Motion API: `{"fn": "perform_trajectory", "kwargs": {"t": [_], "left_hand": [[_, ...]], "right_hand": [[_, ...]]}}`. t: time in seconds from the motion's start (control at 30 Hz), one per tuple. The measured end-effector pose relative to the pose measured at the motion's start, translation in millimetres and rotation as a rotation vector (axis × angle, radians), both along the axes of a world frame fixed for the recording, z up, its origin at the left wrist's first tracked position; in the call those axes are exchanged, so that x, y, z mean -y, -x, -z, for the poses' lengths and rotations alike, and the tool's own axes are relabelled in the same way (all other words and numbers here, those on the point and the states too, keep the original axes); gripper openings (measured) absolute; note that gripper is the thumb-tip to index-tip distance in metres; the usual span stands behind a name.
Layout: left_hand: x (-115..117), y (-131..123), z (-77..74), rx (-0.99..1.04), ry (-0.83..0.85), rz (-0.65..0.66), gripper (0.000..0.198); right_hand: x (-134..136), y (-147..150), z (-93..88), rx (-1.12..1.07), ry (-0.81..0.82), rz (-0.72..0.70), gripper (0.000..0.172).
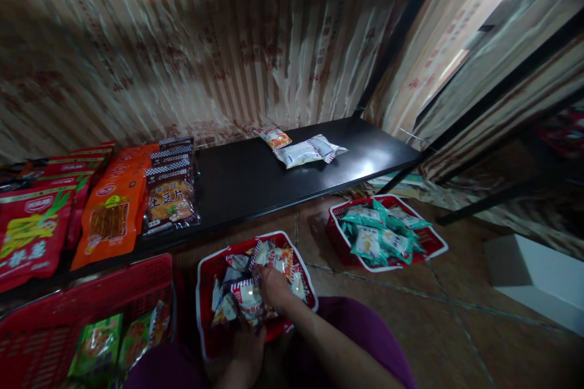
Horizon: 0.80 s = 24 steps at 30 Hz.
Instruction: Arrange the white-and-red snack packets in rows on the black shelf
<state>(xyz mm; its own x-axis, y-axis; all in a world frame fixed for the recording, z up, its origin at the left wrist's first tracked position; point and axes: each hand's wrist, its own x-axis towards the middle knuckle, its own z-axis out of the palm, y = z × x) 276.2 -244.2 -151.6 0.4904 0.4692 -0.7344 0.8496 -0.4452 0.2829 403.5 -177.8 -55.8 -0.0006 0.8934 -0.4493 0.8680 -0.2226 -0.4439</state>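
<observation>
Right hand (274, 287): reaches down into the middle basket; its fingers are bent over the striped packets (247, 295), though I cannot tell whether they grasp one or only press on the heap; coming from above suits a loose pile with no order to it
Left hand (249, 346): low at the near side of the same basket, beneath the nearest packets; its fingers are in shadow, so I cannot tell if they are clenched or released; from there it could steady the load
Middle basket (199, 304): stands on the floor (387, 310) just before the purple-clad knees (365, 334), probably so that both hands reach in easily; the striped packets lie jumbled inside
Shelf (237, 179): carries three loose packets (298, 155) with similar striped edging, one beside two that overlap; they lie flat, perhaps because soft pouches will not stand unaided
Left end of the shelf: brown packs (168, 197), orange packs (109, 219) and red packs (36, 225) sit in overlapping rows, fronts showing; the overlap seems meant to save room
Side baskets: the teal packets (371, 243) fill the right-hand basket (342, 250); the green packets (98, 343) lie in the left-hand basket (45, 328); separate baskets presumably keep kinds apart
</observation>
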Motion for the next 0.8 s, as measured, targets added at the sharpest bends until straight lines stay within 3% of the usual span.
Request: {"fn": "perform_trajectory", "kwargs": {"t": [0.13,0.3,0.53,0.67,0.8], "left_hand": [[2,-10,-2.3,-0.140,0.009,-0.080,0.057],[-8,-19,-5.1,-0.180,0.101,-0.090,0.054],[-27,-30,-17.1,-0.116,0.088,-0.180,0.056],[-24,-28,-25.6,-0.062,0.002,-0.286,0.048],[-17,-17,-36.7,0.039,-0.030,-0.361,0.047]], "right_hand": [[-1,-11,-1.9,-0.023,0.031,-0.006,0.037],[-13,-34,-3.0,-0.072,0.045,-0.020,0.038],[-42,-54,-10.9,-0.063,-0.015,-0.044,0.038],[-52,-58,-11.3,-0.072,-0.088,-0.058,0.038],[-46,-57,-12.1,-0.097,-0.140,-0.048,0.037]]}}
